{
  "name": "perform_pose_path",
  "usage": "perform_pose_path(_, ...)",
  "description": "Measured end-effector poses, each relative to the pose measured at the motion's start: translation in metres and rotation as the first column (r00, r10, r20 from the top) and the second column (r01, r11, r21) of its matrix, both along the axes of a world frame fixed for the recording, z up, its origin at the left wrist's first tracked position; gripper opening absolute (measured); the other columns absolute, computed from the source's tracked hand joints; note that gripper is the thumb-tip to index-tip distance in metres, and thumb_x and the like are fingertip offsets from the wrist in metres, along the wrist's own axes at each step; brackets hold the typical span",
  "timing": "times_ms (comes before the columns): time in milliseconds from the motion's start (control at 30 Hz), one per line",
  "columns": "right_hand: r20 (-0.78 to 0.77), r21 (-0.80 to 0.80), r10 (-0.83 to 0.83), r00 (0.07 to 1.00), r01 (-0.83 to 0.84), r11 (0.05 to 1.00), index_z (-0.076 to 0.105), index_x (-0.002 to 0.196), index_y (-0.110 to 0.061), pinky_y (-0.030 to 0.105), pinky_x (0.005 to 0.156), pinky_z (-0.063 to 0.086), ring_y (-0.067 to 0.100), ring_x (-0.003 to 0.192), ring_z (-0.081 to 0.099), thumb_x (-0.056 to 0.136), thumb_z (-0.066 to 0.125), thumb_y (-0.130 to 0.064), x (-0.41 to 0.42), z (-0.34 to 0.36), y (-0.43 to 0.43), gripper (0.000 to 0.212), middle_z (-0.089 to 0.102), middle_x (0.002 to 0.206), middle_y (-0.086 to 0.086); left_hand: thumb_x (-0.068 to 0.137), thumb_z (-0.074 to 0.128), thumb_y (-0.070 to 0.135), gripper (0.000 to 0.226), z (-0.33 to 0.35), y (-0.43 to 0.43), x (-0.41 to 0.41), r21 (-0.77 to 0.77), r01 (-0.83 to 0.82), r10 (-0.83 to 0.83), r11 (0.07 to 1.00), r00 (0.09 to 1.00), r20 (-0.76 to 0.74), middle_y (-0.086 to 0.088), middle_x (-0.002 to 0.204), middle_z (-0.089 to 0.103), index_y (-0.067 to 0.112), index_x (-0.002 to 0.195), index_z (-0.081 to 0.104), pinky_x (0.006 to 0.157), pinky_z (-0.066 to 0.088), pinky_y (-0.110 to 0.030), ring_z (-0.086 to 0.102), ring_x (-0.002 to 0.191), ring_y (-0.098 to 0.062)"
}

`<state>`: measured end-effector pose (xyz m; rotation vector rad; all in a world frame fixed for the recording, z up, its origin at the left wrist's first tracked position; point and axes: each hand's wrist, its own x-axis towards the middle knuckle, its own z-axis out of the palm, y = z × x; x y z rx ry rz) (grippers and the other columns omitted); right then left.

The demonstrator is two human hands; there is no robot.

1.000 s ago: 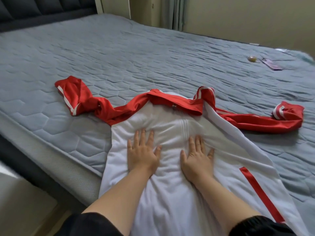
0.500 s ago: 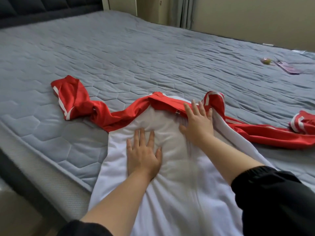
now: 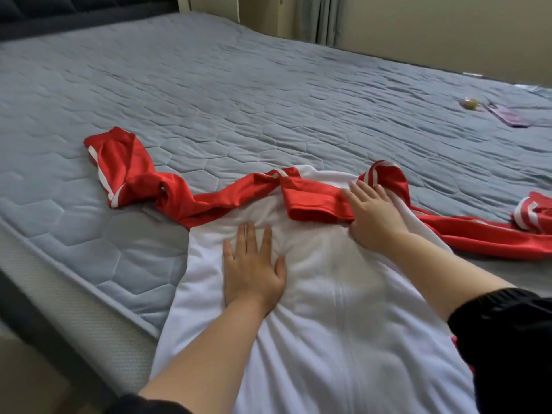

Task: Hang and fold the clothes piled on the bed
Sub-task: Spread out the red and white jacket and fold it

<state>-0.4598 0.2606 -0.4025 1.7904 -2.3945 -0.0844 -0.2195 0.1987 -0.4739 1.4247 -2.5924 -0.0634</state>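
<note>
A white track jacket with red sleeves and a red collar [image 3: 322,309] lies spread front-up at the near edge of the bed, its lower part running off over the mattress side. The left hand [image 3: 254,273] lies flat on the white chest, palm down, fingers straight and slightly apart, thumb out to the side. The right hand [image 3: 375,216] reaches further up to the neck, also palm down, fingers straight and a little spread on the white cloth, touching the folded red collar band [image 3: 313,201]; neither hand clamps anything. A black cuff [image 3: 501,339] covers the right upper forearm.

Creases fan out in the white cloth around the left wrist, and a seam line runs down the middle. One red sleeve [image 3: 128,171], white-striped and twisted, stretches left; the other red sleeve [image 3: 478,237] trails right to a bunched striped end.

Beneath is a grey quilted mattress cover [image 3: 268,100]. Far right on it lie a small yellowish object [image 3: 470,103] and a flat purple object [image 3: 509,117], just beside each other.
</note>
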Motion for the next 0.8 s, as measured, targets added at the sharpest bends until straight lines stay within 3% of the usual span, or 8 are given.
perform_pose_path(67, 0.118, -0.017, 0.086, 0.989, -0.085, 0.996, 0.018, 0.152, -0.02, 0.041, 0.118, 0.006, 0.022, 0.147, 0.013, 0.078, 0.059, -0.021, 0.022, 0.004, -0.013, 0.085, 0.016, 0.159, 0.005, 0.089, 0.029, 0.051, 0.068, 0.001, 0.0, -0.001, -0.005, 0.005, -0.005, 1.0, 1.0, -0.016, -0.011, 0.16, 0.007, 0.027, 0.152, 0.017, 0.115, -0.001, -0.047, 0.001, 0.148, -0.022)
perform_pose_path(133, 0.196, 0.003, 0.143, 0.97, -0.147, 0.989, 0.016, 0.153, -0.024, 0.042, 0.117, 0.013, 0.021, 0.146, 0.015, 0.082, 0.057, -0.022, 0.042, 0.005, -0.03, 0.081, 0.015, 0.16, 0.002, 0.088, 0.03, 0.051, 0.069, 0.001, 0.0, 0.0, -0.003, 0.006, -0.006, 1.0, 1.0, -0.02, -0.012, 0.16, 0.008, 0.027, 0.152, 0.019, 0.114, -0.001, -0.047, 0.002, 0.148, -0.023)
perform_pose_path(233, 0.229, 0.012, 0.158, 0.961, -0.165, 0.986, 0.029, 0.15, -0.024, 0.038, 0.114, 0.023, 0.016, 0.144, 0.023, 0.091, 0.042, -0.007, 0.062, 0.001, -0.049, 0.062, 0.023, 0.158, -0.002, 0.087, 0.03, 0.051, 0.07, 0.001, 0.0, 0.0, 0.0, 0.008, -0.008, 1.0, 0.999, -0.051, -0.013, 0.159, 0.012, 0.026, 0.151, 0.022, 0.115, 0.0, -0.047, 0.005, 0.148, -0.024)
perform_pose_path(367, 0.245, -0.237, 0.318, 0.916, -0.261, 0.936, 0.053, 0.134, -0.005, 0.039, 0.1, 0.046, 0.031, 0.124, 0.054, 0.081, 0.052, 0.007, 0.069, -0.005, -0.04, 0.055, 0.046, 0.143, 0.013, 0.089, 0.025, 0.051, 0.072, -0.002, -0.001, 0.001, 0.031, 0.019, -0.018, 0.999, 0.999, -0.034, -0.011, 0.16, 0.005, 0.022, 0.153, 0.01, 0.115, -0.005, -0.047, -0.001, 0.148, -0.022)
perform_pose_path(500, 0.2, -0.163, 0.288, 0.937, -0.258, 0.952, 0.038, 0.146, -0.014, 0.048, 0.116, 0.016, 0.023, 0.144, 0.027, 0.092, 0.046, -0.016, 0.063, -0.027, -0.02, 0.054, 0.032, 0.154, 0.008, 0.084, 0.024, 0.052, 0.078, 0.007, 0.003, 0.001, 0.017, -0.023, 0.024, 1.0, 0.994, -0.108, -0.014, 0.154, 0.03, 0.007, 0.147, 0.032, 0.116, 0.014, -0.048, 0.023, 0.144, -0.025)
perform_pose_path(600, 0.231, -0.211, 0.063, 0.971, -0.013, 0.977, 0.025, 0.151, -0.022, 0.054, 0.115, 0.001, 0.022, 0.148, 0.009, 0.089, 0.043, -0.034, 0.062, -0.039, -0.009, 0.065, 0.017, 0.159, 0.005, 0.082, 0.026, 0.051, 0.079, 0.01, 0.004, 0.001, 0.008, -0.013, 0.014, 1.0, 0.993, -0.116, -0.014, 0.152, 0.034, 0.004, 0.145, 0.036, 0.115, 0.017, -0.049, 0.028, 0.143, -0.026)
perform_pose_path(667, 0.291, -0.05, -0.107, 0.951, 0.126, 0.991, 0.009, 0.153, -0.03, 0.054, 0.114, -0.004, 0.02, 0.148, -0.004, 0.091, 0.038, -0.043, 0.063, -0.051, -0.002, 0.07, 0.0, 0.161, 0.002, 0.081, 0.026, 0.051, 0.079, 0.013, 0.005, 0.001, 0.019, -0.01, 0.012, 1.0, 0.994, -0.106, -0.013, 0.153, 0.032, 0.005, 0.146, 0.033, 0.115, 0.017, -0.049, 0.028, 0.143, -0.025)
perform_pose_path(800, 0.282, 0.087, -0.119, 0.952, 0.098, 0.991, 0.002, 0.152, -0.034, 0.056, 0.114, -0.004, 0.023, 0.148, -0.007, 0.093, 0.03, -0.048, 0.067, -0.062, -0.002, 0.068, -0.005, 0.161, 0.002, 0.078, 0.035, 0.041, 0.075, 0.02, 0.009, 0.0, -0.031, 0.043, -0.047, 0.999, 0.988, -0.145, -0.015, 0.148, 0.039, 0.006, 0.144, 0.039, 0.107, 0.032, -0.055, 0.04, 0.136, -0.029)
